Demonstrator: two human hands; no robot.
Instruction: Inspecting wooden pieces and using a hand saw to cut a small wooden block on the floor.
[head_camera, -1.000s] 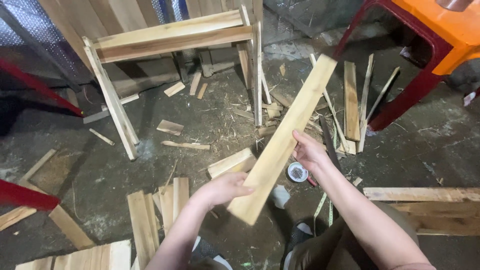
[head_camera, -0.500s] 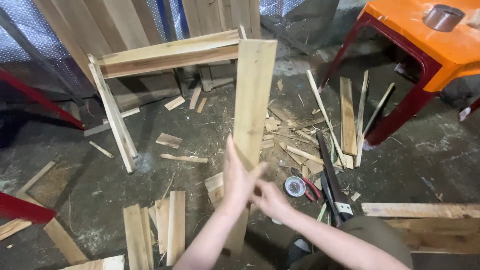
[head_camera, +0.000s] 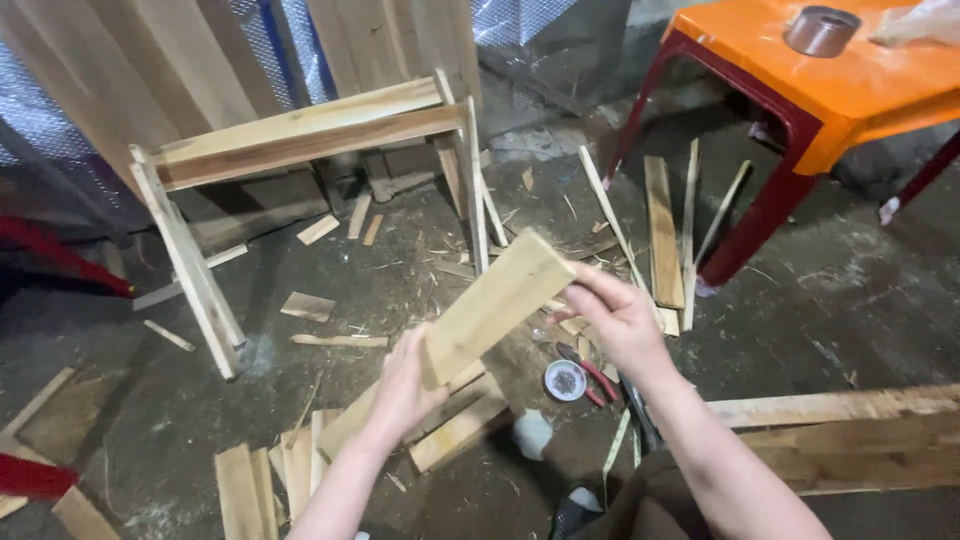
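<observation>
Holding a short pale plank (head_camera: 497, 303) between both hands, I have it up in the air over the littered floor (head_camera: 860, 300), tilted so its far end rises toward the right. My left hand (head_camera: 403, 385) has its grip closed round the near, lower end; my right hand (head_camera: 617, 318) pinches the far upper corner, fingers wrapped on the edge. I judge this to be the sizing-up step: the plank is lifted and under inspection, not yet set against anything. Beyond it on the far left stands a half-built wooden frame (head_camera: 300, 140). Offcuts lie below the plank, with red-handled pliers (head_camera: 590, 368) and a small round tin (head_camera: 565, 380) just right of them. Any next move calls for both grips holding firm, since the plank rests on nothing.
</observation>
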